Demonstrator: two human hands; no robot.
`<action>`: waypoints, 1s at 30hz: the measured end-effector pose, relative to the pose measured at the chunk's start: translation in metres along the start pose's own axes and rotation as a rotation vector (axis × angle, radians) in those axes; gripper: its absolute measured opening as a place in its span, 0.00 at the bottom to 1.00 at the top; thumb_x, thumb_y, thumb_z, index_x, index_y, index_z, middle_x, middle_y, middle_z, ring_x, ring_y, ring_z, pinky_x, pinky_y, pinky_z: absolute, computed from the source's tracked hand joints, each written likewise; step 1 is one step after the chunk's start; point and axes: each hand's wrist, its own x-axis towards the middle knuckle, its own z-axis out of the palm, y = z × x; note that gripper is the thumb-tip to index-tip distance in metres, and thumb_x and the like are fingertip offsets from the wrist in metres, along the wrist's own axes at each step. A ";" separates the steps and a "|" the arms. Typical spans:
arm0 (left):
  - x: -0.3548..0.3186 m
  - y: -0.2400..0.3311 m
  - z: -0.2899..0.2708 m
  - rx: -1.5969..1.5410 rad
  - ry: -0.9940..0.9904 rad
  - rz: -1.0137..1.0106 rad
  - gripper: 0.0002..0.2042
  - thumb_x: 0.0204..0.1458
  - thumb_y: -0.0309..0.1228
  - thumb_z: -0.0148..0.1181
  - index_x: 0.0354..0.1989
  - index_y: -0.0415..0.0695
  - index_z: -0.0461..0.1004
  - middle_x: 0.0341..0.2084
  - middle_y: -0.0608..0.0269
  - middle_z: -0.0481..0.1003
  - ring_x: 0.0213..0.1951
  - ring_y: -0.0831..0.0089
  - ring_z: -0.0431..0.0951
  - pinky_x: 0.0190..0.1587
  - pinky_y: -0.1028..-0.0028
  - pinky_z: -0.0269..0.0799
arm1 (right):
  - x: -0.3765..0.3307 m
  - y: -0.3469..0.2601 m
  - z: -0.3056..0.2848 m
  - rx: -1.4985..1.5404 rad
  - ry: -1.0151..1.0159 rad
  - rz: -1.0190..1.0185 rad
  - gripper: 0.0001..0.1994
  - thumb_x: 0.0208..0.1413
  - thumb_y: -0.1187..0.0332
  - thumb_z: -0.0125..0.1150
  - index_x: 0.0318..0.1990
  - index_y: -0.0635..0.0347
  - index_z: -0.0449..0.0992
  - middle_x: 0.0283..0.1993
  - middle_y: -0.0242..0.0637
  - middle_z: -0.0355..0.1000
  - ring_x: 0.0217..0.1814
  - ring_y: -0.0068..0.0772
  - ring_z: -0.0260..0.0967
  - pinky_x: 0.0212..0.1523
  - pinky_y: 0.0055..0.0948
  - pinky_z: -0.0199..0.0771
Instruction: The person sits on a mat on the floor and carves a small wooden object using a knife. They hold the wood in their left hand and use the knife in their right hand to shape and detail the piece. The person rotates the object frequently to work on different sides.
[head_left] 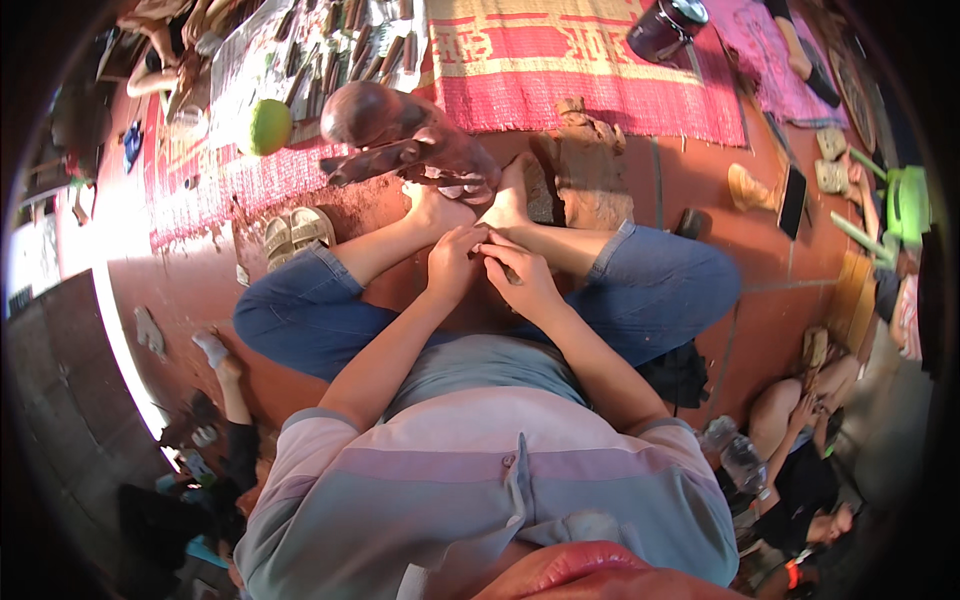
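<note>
A reddish-brown carved wooden figure (425, 140) with a rounded head end lies tilted before me, braced against my bare feet. My left hand (455, 262) is closed just below its near end, fingers curled in. Beside it, my right hand (522, 280) is closed too, its fingertips meeting those of the left. A short brown piece like a tool handle shows in the right palm; its kind is unclear. Whatever lies between the fingertips is too small to make out. Both hands are apart from the figure, above my crossed legs.
Many carving chisels (360, 50) lie on a sheet at the far left, near a round green fruit (265, 127). A dark tumbler (667, 28) stands on the red woven mat (590, 95). A rough wood block (590, 175), sandals (298, 235) and a green plastic chair (908, 205) lie around; other people sit at the sides.
</note>
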 end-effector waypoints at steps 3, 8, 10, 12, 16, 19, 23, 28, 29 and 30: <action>0.001 0.014 -0.011 0.027 0.030 0.087 0.11 0.37 0.23 0.62 0.33 0.45 0.77 0.27 0.63 0.75 0.30 0.62 0.73 0.33 0.67 0.70 | 0.002 -0.004 -0.012 0.077 -0.023 -0.020 0.09 0.48 0.72 0.62 0.38 0.66 0.77 0.45 0.54 0.72 0.50 0.44 0.72 0.49 0.33 0.71; 0.029 -0.001 -0.005 0.213 0.017 0.250 0.20 0.45 0.32 0.59 0.49 0.40 0.71 0.51 0.54 0.69 0.55 0.55 0.66 0.57 0.65 0.61 | 0.026 0.001 -0.044 0.057 0.073 0.075 0.06 0.52 0.75 0.59 0.36 0.64 0.78 0.38 0.37 0.76 0.38 0.21 0.72 0.37 0.20 0.72; 0.035 -0.009 0.005 0.502 -0.148 0.200 0.26 0.50 0.37 0.53 0.57 0.38 0.63 0.61 0.49 0.56 0.64 0.49 0.50 0.65 0.61 0.46 | 0.033 0.013 -0.054 0.156 0.118 0.163 0.05 0.51 0.75 0.59 0.36 0.63 0.78 0.36 0.35 0.76 0.36 0.20 0.72 0.37 0.20 0.72; 0.030 -0.019 0.022 0.534 -0.113 0.140 0.26 0.51 0.38 0.51 0.58 0.38 0.61 0.62 0.47 0.54 0.65 0.46 0.47 0.66 0.59 0.42 | 0.038 0.013 -0.059 0.055 0.152 0.146 0.06 0.51 0.76 0.59 0.37 0.67 0.76 0.34 0.35 0.75 0.35 0.20 0.71 0.39 0.19 0.72; 0.001 -0.020 0.010 0.025 -0.328 -0.007 0.24 0.51 0.36 0.53 0.58 0.42 0.63 0.60 0.51 0.60 0.59 0.54 0.61 0.59 0.63 0.60 | 0.051 0.015 -0.043 -0.064 0.208 0.002 0.04 0.48 0.74 0.62 0.32 0.64 0.76 0.31 0.36 0.74 0.33 0.22 0.72 0.36 0.21 0.71; -0.025 -0.031 -0.015 -0.039 -0.256 -0.003 0.17 0.49 0.30 0.56 0.49 0.44 0.72 0.51 0.54 0.70 0.51 0.59 0.71 0.53 0.64 0.67 | 0.064 0.006 -0.022 -0.116 0.172 -0.098 0.04 0.47 0.76 0.63 0.30 0.64 0.74 0.32 0.36 0.73 0.35 0.27 0.72 0.37 0.23 0.72; -0.055 -0.057 -0.027 -0.092 -0.145 -0.217 0.10 0.48 0.28 0.55 0.39 0.42 0.77 0.37 0.52 0.76 0.41 0.57 0.76 0.46 0.63 0.70 | 0.082 0.007 -0.006 -0.300 0.133 -0.290 0.04 0.45 0.77 0.63 0.29 0.64 0.75 0.34 0.38 0.74 0.34 0.34 0.73 0.37 0.27 0.73; -0.046 -0.055 -0.018 -0.204 -0.047 -0.337 0.09 0.48 0.26 0.56 0.37 0.41 0.78 0.33 0.51 0.77 0.36 0.58 0.78 0.42 0.66 0.72 | 0.091 0.007 0.005 -0.365 0.135 -0.327 0.04 0.43 0.76 0.64 0.27 0.62 0.74 0.31 0.39 0.73 0.33 0.36 0.73 0.35 0.29 0.73; -0.046 -0.054 -0.015 -0.200 -0.044 -0.330 0.09 0.48 0.26 0.57 0.38 0.41 0.78 0.33 0.52 0.78 0.36 0.59 0.78 0.42 0.67 0.73 | 0.086 0.009 0.006 -0.417 0.090 -0.289 0.04 0.43 0.75 0.64 0.27 0.61 0.74 0.30 0.39 0.73 0.32 0.36 0.73 0.34 0.29 0.73; -0.043 -0.052 -0.016 -0.204 -0.048 -0.328 0.09 0.48 0.26 0.57 0.38 0.41 0.78 0.33 0.52 0.78 0.36 0.59 0.78 0.42 0.67 0.73 | 0.083 0.009 0.007 -0.466 0.051 -0.254 0.04 0.43 0.74 0.64 0.27 0.61 0.74 0.30 0.40 0.73 0.31 0.37 0.73 0.34 0.29 0.73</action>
